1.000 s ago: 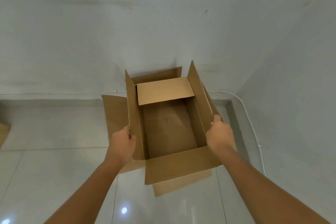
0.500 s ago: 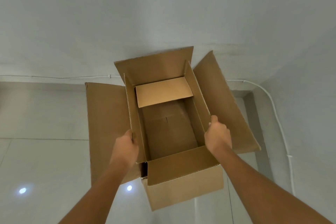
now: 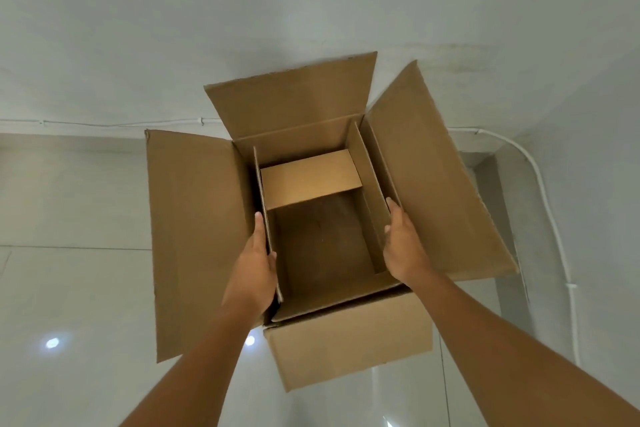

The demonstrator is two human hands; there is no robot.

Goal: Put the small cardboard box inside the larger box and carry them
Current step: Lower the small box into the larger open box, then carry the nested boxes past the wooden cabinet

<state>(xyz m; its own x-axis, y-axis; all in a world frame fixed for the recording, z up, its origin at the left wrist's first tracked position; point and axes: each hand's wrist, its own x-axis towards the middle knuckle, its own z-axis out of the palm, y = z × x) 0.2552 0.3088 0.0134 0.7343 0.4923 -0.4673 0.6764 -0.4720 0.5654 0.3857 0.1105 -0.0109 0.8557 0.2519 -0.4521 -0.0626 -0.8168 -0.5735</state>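
Big box (image 3: 194, 236) sits on the floor, flaps splayed out to keep the mouth clear. Left hand (image 3: 254, 270) clamps the small box (image 3: 322, 246) by its left wall, right hand (image 3: 403, 250) by its right wall: opposed side grip keeps it level going in. Small box is partly down inside the big one, mouth up, long axis running away from the person toward the wall

Both forearms cut off below, small box (image 3: 322, 246) base hidden
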